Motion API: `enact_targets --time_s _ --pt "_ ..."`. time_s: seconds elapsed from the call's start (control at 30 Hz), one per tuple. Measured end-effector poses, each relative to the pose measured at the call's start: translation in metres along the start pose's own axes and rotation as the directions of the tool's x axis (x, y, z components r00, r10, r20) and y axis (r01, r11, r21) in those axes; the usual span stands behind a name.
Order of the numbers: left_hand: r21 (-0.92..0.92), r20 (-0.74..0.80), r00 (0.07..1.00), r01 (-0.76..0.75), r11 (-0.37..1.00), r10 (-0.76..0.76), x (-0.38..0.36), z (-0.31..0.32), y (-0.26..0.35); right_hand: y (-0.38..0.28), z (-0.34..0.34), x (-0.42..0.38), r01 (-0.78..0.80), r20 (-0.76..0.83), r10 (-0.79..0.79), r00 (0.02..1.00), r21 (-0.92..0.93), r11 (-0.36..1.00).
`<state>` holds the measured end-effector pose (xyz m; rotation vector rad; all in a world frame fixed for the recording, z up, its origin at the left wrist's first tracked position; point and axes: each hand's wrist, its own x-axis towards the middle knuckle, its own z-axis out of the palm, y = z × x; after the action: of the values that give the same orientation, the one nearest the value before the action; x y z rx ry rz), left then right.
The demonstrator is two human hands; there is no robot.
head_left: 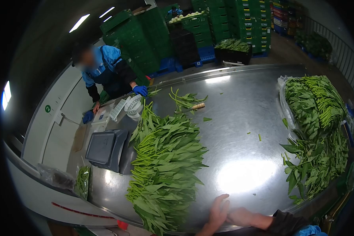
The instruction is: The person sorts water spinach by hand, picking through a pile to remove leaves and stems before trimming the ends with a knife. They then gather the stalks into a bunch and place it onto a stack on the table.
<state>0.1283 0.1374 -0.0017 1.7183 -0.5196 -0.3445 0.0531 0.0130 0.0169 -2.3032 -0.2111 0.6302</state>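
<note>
At the near edge of the metal table, my left hand points upward with its fingers slightly apart and nothing visible in it. My right hand comes in from the right, out of a dark sleeve, and meets or overlaps the left one; its fingers are blurred and partly hidden. Left of both hands lies a long row of leafy green stems. Farther back, a knife with a wooden handle rests by a few loose stems.
A pile of greens on clear plastic covers the table's right end. At left are a grey scale, a white tape roll and bagged greens. A co-worker with a blue glove stands across; green crates are stacked behind.
</note>
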Motion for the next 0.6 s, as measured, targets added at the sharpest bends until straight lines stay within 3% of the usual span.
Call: enact_targets --time_s 0.6 --pt "0.041 0.072 0.997 0.011 0.999 -0.014 -0.005 0.009 0.005 0.009 0.01 0.001 0.01 -0.022 -0.009 1.0 0.056 0.998"
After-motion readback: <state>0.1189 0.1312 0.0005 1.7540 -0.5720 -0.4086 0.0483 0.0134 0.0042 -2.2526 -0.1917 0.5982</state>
